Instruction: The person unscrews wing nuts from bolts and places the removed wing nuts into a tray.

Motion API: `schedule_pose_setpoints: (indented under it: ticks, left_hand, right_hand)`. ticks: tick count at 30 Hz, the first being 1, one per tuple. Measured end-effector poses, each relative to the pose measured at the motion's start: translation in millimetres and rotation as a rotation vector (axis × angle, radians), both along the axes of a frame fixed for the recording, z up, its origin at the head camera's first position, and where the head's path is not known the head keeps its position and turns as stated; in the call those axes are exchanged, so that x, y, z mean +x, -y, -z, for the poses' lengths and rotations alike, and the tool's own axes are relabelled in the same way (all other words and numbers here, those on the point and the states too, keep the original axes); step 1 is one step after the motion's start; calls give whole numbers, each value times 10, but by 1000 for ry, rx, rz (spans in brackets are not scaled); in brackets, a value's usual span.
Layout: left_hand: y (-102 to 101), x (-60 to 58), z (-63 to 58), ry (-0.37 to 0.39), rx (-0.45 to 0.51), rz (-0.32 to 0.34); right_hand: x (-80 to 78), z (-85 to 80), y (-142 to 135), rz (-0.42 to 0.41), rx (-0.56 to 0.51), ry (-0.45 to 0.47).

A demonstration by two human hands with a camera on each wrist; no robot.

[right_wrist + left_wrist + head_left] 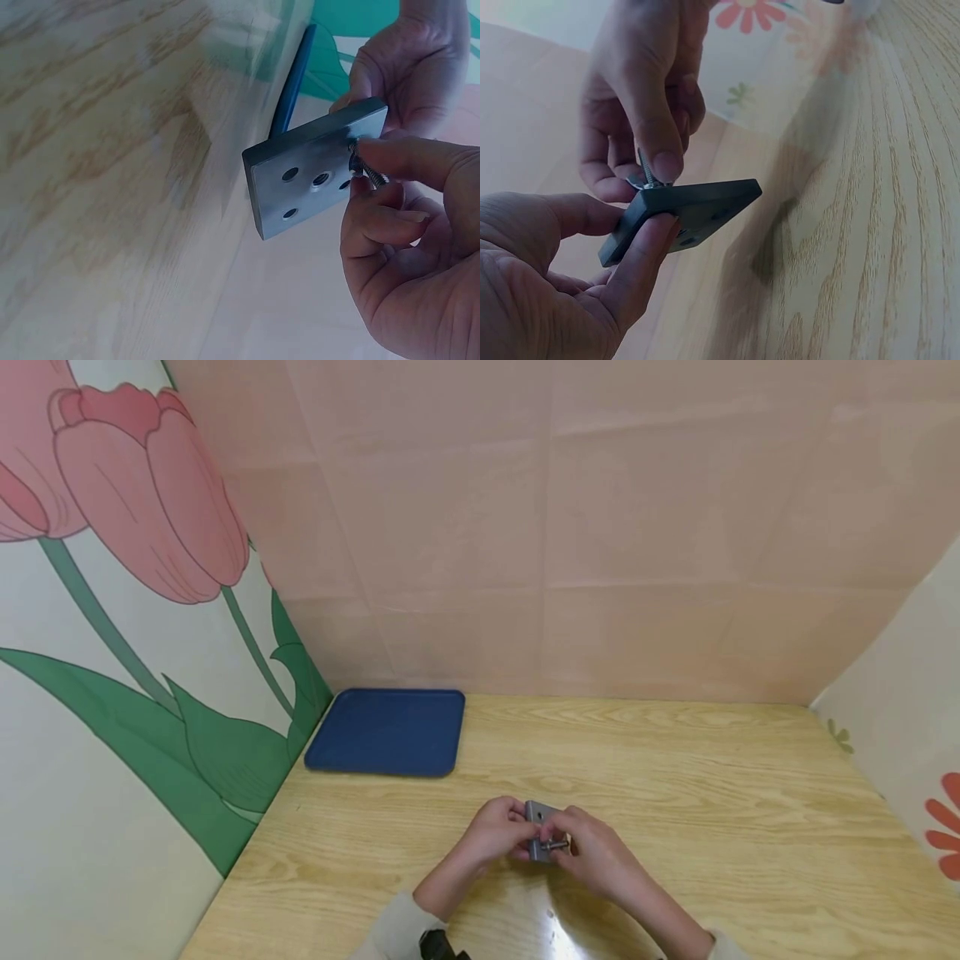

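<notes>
Holds a rectangular grey metal plate [304, 196] by one end in the left hand [491, 833], thumb against one side and fingers behind, raised off the counter [712, 793]. Pinches a threaded bolt [646, 165] near its foot with thumb and finger of the right hand [592, 852], beside the left hand, with the shank projecting from the plate's face. Cannot make out clearly the small metal piece [636, 182] at that foot, perhaps a wing nut, half covered by fingertips. Shows round holes over the plate's free end; hides part of the gripped end under both hands. Ahead and to the left of the hands, includes a dark blue tray [386, 735]; in the right wrist view, reduces it to a narrow strip. Behind the hands, cuts off the pale sleeves [397, 927] and, near the left one, a black object [435, 945], too partial to identify.
</notes>
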State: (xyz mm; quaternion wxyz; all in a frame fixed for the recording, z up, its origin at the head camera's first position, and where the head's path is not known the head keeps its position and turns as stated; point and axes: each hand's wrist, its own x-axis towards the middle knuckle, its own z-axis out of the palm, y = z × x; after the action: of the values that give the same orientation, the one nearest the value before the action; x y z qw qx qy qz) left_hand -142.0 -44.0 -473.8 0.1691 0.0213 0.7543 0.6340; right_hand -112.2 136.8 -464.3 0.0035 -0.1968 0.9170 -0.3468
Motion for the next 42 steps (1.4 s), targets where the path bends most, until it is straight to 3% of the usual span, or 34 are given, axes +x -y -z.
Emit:
schedule_pose_setpoints:
  ticks: [8, 17, 28, 42]
  left_hand:
    - [25, 1, 18, 9, 1, 17]
    - [20, 8, 24, 15, 0, 11]
    - [28, 15, 26, 16, 23, 19]
    - [22, 4, 22, 24, -5, 8]
  right_hand:
    - [-2, -27, -1, 50, -57, 54]
    - [-11, -36, -1, 156, 19, 151]
    - [-4, -27, -8, 96, 59, 134]
    - [-7, 0, -39, -10, -7, 60]
